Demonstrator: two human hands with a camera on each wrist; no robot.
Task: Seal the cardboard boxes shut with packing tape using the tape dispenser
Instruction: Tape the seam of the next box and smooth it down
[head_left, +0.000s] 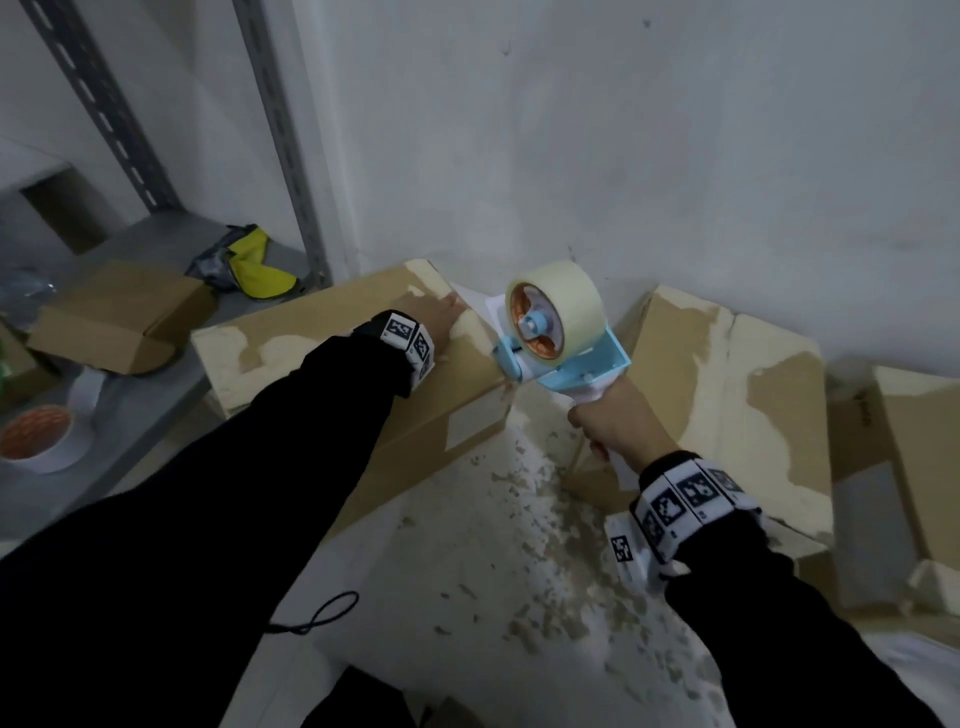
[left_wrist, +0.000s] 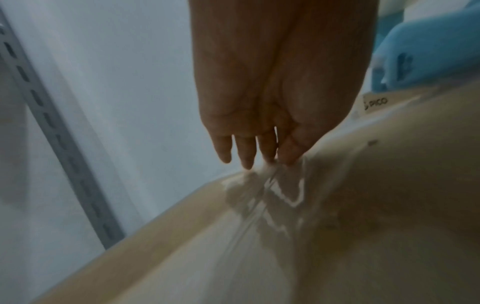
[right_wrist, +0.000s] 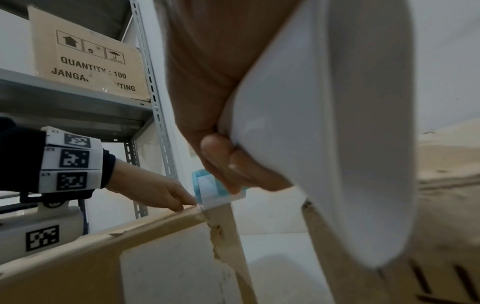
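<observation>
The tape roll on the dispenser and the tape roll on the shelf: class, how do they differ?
The tape roll on the dispenser stands on edge, mounted on a blue hub and carried by the right hand. The tape roll on the shelf lies flat and loose, untouched. The mounted one looks fuller. Both have orange cores.

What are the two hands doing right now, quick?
Left hand: open, fingers straight, pressing on the cardboard box.
Right hand: closed around the handle of the tape dispenser.
</observation>
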